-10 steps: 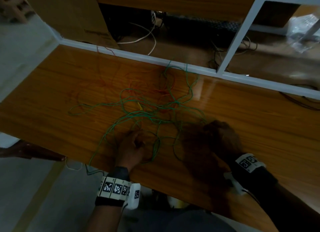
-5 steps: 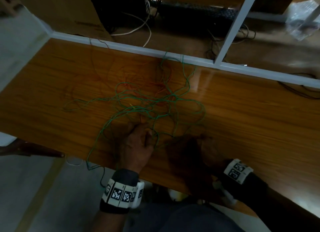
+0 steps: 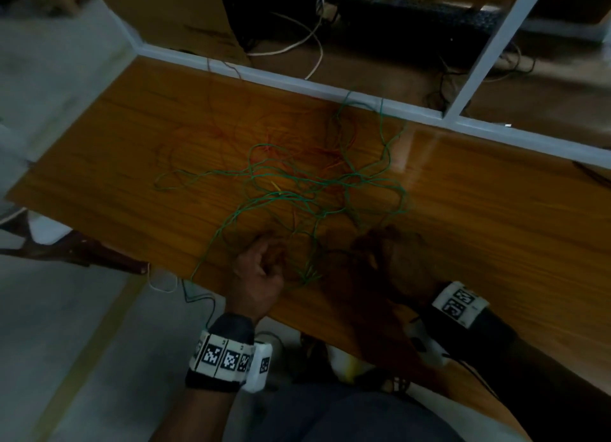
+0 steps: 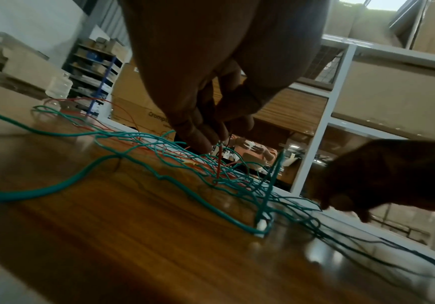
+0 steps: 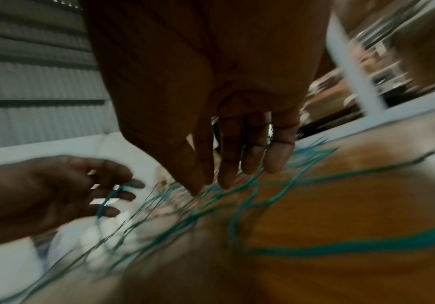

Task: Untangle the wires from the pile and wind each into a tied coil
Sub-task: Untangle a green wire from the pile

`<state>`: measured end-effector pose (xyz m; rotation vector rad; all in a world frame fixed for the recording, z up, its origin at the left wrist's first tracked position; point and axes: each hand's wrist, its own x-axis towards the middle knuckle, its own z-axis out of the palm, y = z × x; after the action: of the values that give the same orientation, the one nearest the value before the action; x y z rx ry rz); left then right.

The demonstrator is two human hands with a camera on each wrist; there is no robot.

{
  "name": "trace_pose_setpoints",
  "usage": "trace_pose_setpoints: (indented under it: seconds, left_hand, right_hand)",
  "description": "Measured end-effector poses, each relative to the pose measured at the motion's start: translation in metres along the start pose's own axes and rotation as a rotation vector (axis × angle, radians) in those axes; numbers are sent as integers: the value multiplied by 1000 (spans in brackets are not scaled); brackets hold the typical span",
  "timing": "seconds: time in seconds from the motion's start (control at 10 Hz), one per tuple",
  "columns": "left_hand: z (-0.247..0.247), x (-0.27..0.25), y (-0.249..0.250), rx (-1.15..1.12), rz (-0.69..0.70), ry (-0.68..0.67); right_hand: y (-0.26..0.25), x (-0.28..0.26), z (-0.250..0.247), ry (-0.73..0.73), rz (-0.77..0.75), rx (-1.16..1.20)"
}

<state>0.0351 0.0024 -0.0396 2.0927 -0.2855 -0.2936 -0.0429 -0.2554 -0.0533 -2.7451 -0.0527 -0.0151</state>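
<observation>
Both hands have drawn back toward the near edge of the glossy wooden bench [image 3: 496,217]. Left hand [image 3: 261,269] pinches a thin red wire [image 4: 219,162]; right hand [image 5: 224,144] hovers, fingers loosely extended, over the tangled green and red wire pile [image 3: 314,184] mid-bench. No coil exists yet.

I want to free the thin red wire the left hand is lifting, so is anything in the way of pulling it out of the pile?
Yes. The thin red wire pinched by the left hand runs down into crossing loops of the thin green wires, which lie over and around it on the wooden tabletop. The right hand is off to the side, not blocking.
</observation>
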Motion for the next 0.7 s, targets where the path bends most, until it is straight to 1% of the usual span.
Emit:
trace_pose_setpoints:
  seconds: [0.1,0.2,0.3,0.4,0.5,0.6,0.7]
  left_hand:
    - [5,-6,-3,49,0,8]
    - [8,-11,-7,76,-47,40]
    - [10,-13,-14,30,-172,73]
    - [10,-16,-18,45,-193,97]
    - [9,-19,-11,178,-88,-51]
    - [13,-18,-7,118,-85,-176]
    - [20,-12,-1,-32,-128,-101]
  right_hand:
    - [-28,24,10,92,-48,159]
    - [-5,23,42,-134,165,-3]
    - [20,23,59,-158,401,347]
    - [18,23,36,-222,252,306]
    - [14,25,19,-192,130,317]
    - [9,33,10,-213,127,368]
    - [7,32,7,-187,119,446]
